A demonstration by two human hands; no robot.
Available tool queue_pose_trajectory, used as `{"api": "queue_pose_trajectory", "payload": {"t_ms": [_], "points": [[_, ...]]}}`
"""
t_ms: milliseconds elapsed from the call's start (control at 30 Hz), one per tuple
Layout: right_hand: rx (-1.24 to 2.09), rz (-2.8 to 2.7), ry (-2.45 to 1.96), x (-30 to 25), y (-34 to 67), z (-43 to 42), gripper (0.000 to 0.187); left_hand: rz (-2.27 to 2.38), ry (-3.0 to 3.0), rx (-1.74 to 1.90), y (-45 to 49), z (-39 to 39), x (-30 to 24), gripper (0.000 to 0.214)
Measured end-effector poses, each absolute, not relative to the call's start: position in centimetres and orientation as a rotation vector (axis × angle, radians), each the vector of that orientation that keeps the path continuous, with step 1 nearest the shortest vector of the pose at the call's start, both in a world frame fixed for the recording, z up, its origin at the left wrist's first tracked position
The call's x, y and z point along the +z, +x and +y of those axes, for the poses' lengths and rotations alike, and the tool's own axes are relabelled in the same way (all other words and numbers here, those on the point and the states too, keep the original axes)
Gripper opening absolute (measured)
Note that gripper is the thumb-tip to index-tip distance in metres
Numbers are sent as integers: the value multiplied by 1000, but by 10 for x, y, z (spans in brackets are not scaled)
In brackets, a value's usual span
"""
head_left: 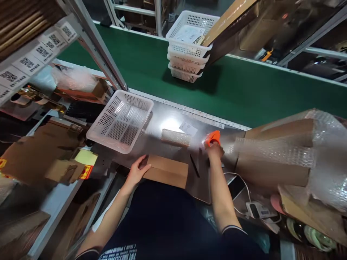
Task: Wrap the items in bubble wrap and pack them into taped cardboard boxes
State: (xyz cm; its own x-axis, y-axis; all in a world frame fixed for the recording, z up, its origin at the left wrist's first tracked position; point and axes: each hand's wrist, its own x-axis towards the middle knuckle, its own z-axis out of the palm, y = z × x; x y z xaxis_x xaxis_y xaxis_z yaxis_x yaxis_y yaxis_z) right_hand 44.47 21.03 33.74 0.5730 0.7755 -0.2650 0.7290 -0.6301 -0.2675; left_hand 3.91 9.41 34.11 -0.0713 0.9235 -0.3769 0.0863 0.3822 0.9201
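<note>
A small brown cardboard box [166, 170] lies at the near edge of a steel worktable [162, 122]. My left hand [137, 169] rests on the box's left end, fingers curled over its edge. My right hand [214, 150] is closed round an orange tape dispenser [212, 137] standing on the table to the right. A black pen [194, 165] lies between box and dispenser. A small roll of bubble wrap [175, 137] and a white paper slip [188, 128] lie further back on the table.
An empty white perforated basket [121, 120] sits on the table's left. Stacked white baskets [189, 45] ride a green conveyor belt [244, 90] behind. A bubble-wrap roll on a cardboard holder [298, 151] stands at right. Shelves with QR labels [35, 54] and flat cartons [40, 151] are left.
</note>
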Motion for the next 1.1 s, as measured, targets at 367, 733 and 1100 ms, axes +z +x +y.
{"api": "queue_pose_trajectory", "payload": {"t_ms": [367, 733, 1100], "points": [[836, -1210, -2298, 357, 459, 213, 47, 1321, 678, 791, 42, 105, 364, 83], [2030, -1533, -1231, 446, 335, 131, 45, 1272, 699, 826, 39, 117, 355, 73], [1827, -1837, -1089, 414, 308, 129, 52, 1561, 1083, 916, 44, 98, 393, 31]]}}
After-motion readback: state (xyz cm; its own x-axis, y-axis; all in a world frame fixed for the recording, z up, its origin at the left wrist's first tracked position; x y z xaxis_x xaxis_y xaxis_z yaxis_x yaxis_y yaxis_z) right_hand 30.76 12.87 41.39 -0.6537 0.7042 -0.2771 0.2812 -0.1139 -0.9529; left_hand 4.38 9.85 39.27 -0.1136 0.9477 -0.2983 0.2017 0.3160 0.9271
